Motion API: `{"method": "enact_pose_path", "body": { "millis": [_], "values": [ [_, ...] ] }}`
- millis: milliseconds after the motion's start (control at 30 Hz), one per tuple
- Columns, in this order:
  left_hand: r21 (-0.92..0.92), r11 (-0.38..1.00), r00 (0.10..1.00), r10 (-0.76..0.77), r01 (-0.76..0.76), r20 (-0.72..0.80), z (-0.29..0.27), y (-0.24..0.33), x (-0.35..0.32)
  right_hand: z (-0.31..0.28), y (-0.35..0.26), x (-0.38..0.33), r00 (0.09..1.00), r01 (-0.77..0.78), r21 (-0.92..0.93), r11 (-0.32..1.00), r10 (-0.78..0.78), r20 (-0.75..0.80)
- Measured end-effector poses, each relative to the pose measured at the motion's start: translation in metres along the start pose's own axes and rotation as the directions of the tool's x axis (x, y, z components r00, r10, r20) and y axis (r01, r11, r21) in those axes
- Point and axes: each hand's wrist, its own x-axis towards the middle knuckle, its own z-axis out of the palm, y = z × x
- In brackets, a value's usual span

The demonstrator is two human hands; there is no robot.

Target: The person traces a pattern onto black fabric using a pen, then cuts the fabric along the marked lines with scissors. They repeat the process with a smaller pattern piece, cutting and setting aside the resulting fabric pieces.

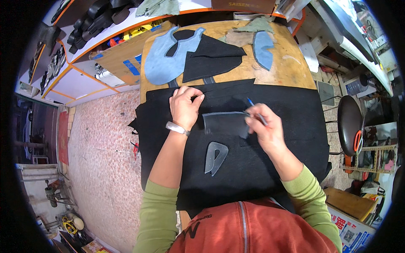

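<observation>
A large sheet of black fabric [270,168] covers the near part of the table. At its far edge my left hand [184,105] has its fingers bent and drawn together on the fabric. My right hand [266,126] is closed around a pen [251,102] with a blue end. Its fingertips are also at the right edge of a dark grey rectangular panel [223,123] with a pale top border; whether they grip it I cannot tell. The panel is slightly blurred. Nearer to me lies a small grey looped piece [216,158], flat on the fabric.
Beyond the fabric, light blue pieces [162,63], a black cut piece [215,59] and another blue piece [263,50] lie on the wooden tabletop [291,71]. A dark round stool [350,124] stands at the right. Shelves [90,78] line the far left.
</observation>
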Motion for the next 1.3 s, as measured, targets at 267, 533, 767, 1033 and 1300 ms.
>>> {"method": "enact_pose_path", "body": {
  "millis": [267,533,767,1033,1300],
  "values": [
    [-0.011,1.0,0.999,-0.01,0.01,0.045,-0.001,0.001,-0.001,0.014,0.055,0.049,0.952,0.172,-0.432,0.885,-0.263,-0.159],
    [0.162,0.985,0.998,0.053,-0.058,0.033,-0.002,0.026,-0.009,0.016,0.059,0.059,0.929,0.082,-0.487,0.87,-0.244,-0.279],
    [0.33,0.944,1.0,-0.016,0.012,0.009,0.003,0.034,-0.015,0.011,0.037,0.055,0.963,-0.052,-0.06,0.997,0.034,-0.267],
    [0.219,0.971,0.996,-0.092,0.092,-0.012,0.009,0.019,-0.017,-0.027,0.048,0.018,0.934,0.265,-0.419,0.868,-0.34,-0.113],
    [0.202,0.974,0.994,-0.093,0.102,-0.056,-0.004,0.037,-0.015,-0.021,0.029,0.02,0.89,0.421,-0.748,0.513,-0.395,0.23]
  ]
}}
